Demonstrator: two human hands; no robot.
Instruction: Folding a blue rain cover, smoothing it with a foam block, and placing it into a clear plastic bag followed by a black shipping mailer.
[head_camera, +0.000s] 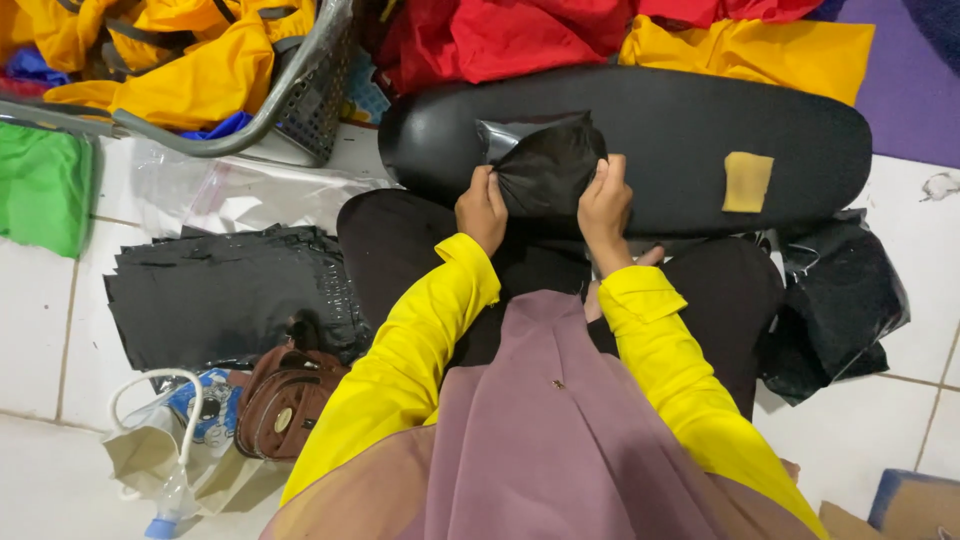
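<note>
Seated person on a white tiled floor (40, 330), seen from above, with a long black oval board (680, 140) laid across the lap. Both hands work a stuffed black plastic bag (545, 165) that rests on the near edge of the board, roughly at its middle. The left hand (482, 210) is clenched on the bag's left side, pinching the plastic between thumb and fingers; the right hand (604, 205) grips the bag's right side in the same manner, knuckles upward. The bag bulges between the two hands, with a shiny folded flap showing at its upper left corner. Both arms wear bright yellow sleeves (420, 340), over a mauve garment that fills the lower middle of the view. On the board, to the right of the bag and well apart from it, lies a small tan rectangular patch (747, 181). To the person's left, a flat stack of black plastic bags (220, 295) lies on the floor, with clear plastic sheeting (230, 190) beyond it and a small brown purse (285, 400) near its lower edge. A grey basket (310, 100) holding yellow cloth stands at upper left. Red cloth (500, 40) and a folded yellow cloth (760, 50) lie beyond the board. A crumpled black bag (840, 300) lies at the person's right.
</note>
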